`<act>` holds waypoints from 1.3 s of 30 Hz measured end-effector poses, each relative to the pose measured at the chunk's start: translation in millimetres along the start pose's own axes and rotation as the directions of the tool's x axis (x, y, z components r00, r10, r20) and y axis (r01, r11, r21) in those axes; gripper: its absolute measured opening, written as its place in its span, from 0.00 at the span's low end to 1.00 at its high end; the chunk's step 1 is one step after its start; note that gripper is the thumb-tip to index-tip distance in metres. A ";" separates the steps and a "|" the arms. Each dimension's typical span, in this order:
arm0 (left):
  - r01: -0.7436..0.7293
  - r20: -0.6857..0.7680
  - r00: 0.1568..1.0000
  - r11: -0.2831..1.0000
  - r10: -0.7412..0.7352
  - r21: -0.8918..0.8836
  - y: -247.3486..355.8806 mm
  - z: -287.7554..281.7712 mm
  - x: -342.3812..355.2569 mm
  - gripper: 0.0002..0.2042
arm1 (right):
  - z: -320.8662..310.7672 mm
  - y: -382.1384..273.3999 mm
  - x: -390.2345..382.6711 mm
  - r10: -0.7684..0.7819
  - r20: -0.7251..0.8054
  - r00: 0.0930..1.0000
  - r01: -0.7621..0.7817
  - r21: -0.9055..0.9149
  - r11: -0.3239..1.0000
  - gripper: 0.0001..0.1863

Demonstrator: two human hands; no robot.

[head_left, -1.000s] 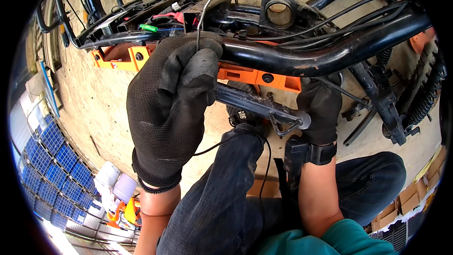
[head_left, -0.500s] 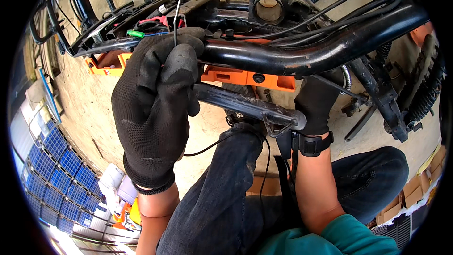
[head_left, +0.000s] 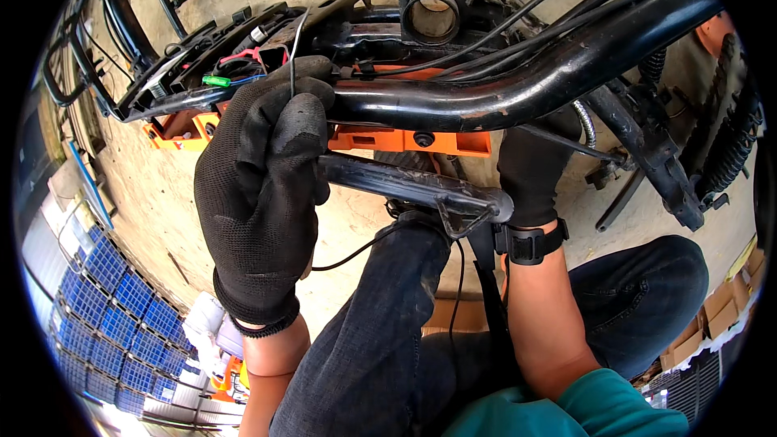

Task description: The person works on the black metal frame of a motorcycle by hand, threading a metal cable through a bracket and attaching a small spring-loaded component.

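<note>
My left hand (head_left: pixel 261 178), in a black glove, is closed with thumb and fingers pinched round a thin, stiff grey strip (head_left: pixel 299 36) that sticks up beside a thick black frame tube (head_left: pixel 437 103). Whether this strip is a wire or a tie I cannot tell. My right hand (head_left: pixel 534 174), gloved alike, reaches up under the bend of the tube; its fingers are hidden behind the metal. Between the hands runs a thinner black bar (head_left: pixel 413 182) with a rounded end and a small wire loop. An orange bracket (head_left: pixel 453 142) shows below the tube.
Black cables (head_left: pixel 558 20) run along the frame. Coloured wires with a green connector (head_left: pixel 216 81) lie at the upper left. A coil spring (head_left: pixel 728 154) stands at the right. Blue crates (head_left: pixel 109 307) are at the lower left, cardboard (head_left: pixel 724 307) at the lower right.
The view has shifted a little, so the frame sits slightly further left. My left hand keeps its pinch on the strip, and my right hand stays under the tube.
</note>
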State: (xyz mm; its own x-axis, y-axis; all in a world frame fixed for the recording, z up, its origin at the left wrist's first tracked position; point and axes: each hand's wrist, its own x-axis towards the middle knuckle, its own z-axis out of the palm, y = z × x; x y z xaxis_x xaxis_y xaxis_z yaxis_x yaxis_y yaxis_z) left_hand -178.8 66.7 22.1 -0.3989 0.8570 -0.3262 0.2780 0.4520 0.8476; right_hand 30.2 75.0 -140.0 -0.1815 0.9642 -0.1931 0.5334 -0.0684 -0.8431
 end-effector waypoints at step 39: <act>-0.144 0.071 0.988 0.977 0.135 0.158 -6.0 6.1 16.5 0.09 | -10.3 0.3 16.5 0.242 0.079 0.967 -0.243 0.576 0.781 0.10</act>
State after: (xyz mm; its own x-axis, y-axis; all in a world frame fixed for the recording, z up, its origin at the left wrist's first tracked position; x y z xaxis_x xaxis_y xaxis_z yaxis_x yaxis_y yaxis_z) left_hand -181.6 79.7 9.1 -0.2949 0.9254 -0.2380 0.4668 0.3568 0.8092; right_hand 35.9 93.5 -138.3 -0.1120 0.8955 -0.4307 -0.0150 -0.4349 -0.9003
